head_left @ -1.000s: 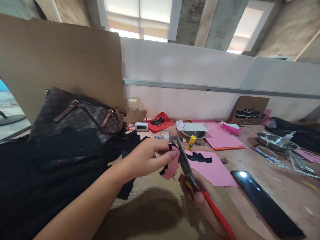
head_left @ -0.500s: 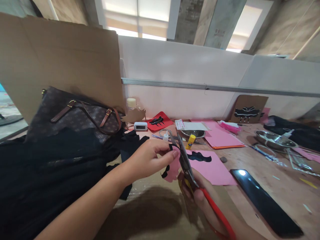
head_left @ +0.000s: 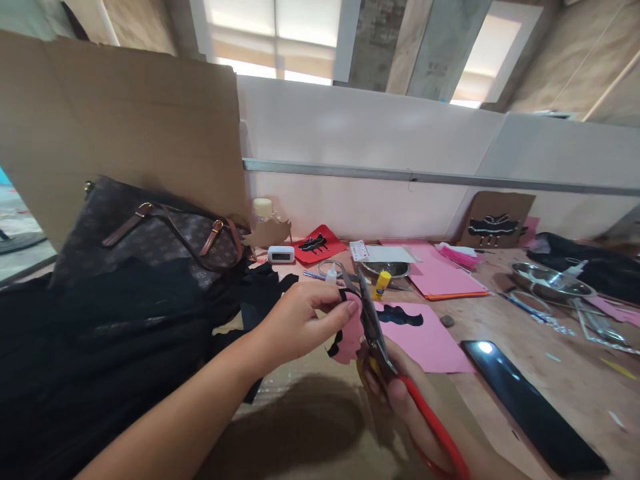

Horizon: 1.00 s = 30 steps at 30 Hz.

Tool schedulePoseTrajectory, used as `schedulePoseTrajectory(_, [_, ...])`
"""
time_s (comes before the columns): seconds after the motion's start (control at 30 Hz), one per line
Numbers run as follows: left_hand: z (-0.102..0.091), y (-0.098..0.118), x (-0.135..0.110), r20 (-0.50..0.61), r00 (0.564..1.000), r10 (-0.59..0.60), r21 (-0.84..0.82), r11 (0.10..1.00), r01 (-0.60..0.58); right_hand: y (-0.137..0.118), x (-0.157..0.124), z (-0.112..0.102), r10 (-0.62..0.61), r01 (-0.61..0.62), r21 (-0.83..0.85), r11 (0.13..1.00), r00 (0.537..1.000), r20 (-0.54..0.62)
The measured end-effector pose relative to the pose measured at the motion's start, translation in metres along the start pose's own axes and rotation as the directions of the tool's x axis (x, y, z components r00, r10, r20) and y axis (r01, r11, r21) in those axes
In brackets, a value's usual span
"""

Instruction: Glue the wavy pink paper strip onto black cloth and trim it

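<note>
Between the thumb and fingers of my left hand (head_left: 300, 313) is a small pink paper cutout (head_left: 349, 337) with black material along its edges. My right hand (head_left: 405, 390) grips scissors (head_left: 373, 327) with a red handle, their blades pointing away from me and slightly parted. The blades are right beside the cutout's right edge; whether they touch it I cannot tell. Behind my right hand lies a pink sheet (head_left: 430, 347) bearing a wavy black shape (head_left: 400, 315). A yellow glue stick (head_left: 382, 285) stands just past the blades.
Black cloth (head_left: 125, 360) and a brown handbag (head_left: 150, 227) fill the left side. A phone (head_left: 530, 407) lies at right. Farther back are a red card (head_left: 320, 244), stacked pink sheets (head_left: 445, 277), a metal bowl (head_left: 550, 280) and a white digital device (head_left: 281, 254).
The cutout and the scissors have shifted very slightly to the right or turned a little. Both hands keep their holds.
</note>
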<state>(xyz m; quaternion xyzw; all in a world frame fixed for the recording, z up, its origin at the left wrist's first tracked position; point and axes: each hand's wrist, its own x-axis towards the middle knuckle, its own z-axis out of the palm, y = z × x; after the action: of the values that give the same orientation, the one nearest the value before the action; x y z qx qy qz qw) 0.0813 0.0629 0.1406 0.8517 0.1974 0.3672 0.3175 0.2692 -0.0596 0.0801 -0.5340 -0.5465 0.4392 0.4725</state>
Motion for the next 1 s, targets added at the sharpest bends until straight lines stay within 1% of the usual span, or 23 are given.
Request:
schedulePoseTrajectory(0.1, [0.001,0.001,0.000,0.014,1.000,0.004,0.000,1.000,-0.004,0.004,-0.002,-0.003,-0.015,0.016,-0.014,1.000,1.000,0.019])
schedulePoseTrajectory(0.3, [0.003,0.000,0.001,0.011,1.000,0.006,-0.009,1.000,-0.005,0.011,-0.011,-0.016,-0.060,0.062,-0.041,0.997,0.997,0.048])
schedulePoseTrajectory(0.37, [0.002,0.000,0.001,0.018,1.000,0.006,-0.014,1.000,-0.006,0.010,-0.010,-0.014,-0.078,0.080,-0.042,0.996,0.996,0.051])
schedulePoseTrajectory(0.5, [-0.001,0.001,0.001,0.027,1.000,0.001,-0.025,1.000,0.000,0.005,-0.002,-0.001,-0.102,0.104,-0.023,0.994,0.993,0.065])
schedulePoseTrajectory(0.6, [-0.004,0.003,0.001,0.070,0.997,-0.015,-0.037,0.999,0.018,0.000,0.003,0.004,-0.102,0.103,-0.006,0.995,0.992,0.080])
schedulePoseTrajectory(0.77, [-0.009,0.007,0.001,0.134,0.990,-0.047,-0.064,0.996,0.056,-0.004,0.004,0.004,-0.095,0.095,0.003,0.995,0.991,0.091])
schedulePoseTrajectory(0.9, [-0.011,0.008,0.001,0.144,0.987,-0.071,-0.088,0.993,0.084,-0.006,0.002,0.003,-0.064,0.064,0.003,0.998,0.994,0.092])
schedulePoseTrajectory(1.0, [-0.010,0.006,0.000,0.136,0.986,-0.095,-0.110,0.988,0.110,-0.007,-0.001,0.002,-0.056,0.058,-0.030,0.998,0.997,0.056])
